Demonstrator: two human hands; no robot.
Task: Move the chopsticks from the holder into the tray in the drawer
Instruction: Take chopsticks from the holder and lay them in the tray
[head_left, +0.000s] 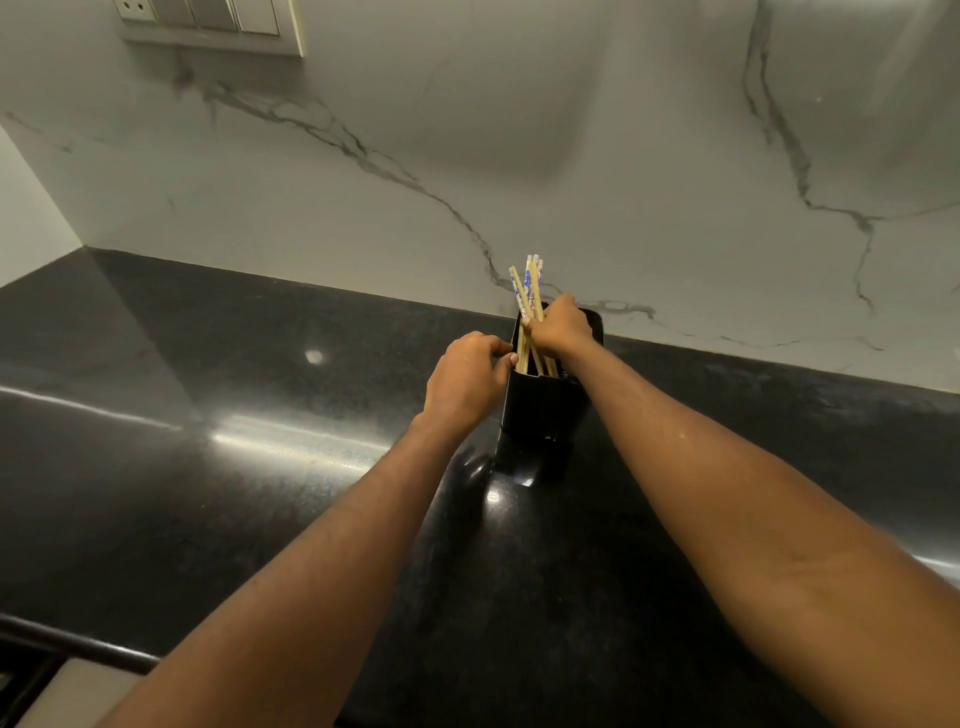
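While inside the holder (545, 408), chopsticks (531, 283) within right hand (560, 328) fingers' clasp, left hand (465, 382) fingers around holder's side.

Glossy black countertop (260, 467), veined white marble backsplash (571, 156), wall switch panel (213, 23)

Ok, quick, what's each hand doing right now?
Left hand grips the black holder at its rim.
Right hand grips the chopsticks standing in the holder.

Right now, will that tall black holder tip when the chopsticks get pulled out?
The tall narrow black holder could tip under a sideways tug. It probably slides on the glossy black countertop. The left hand holding its rim should steady it.
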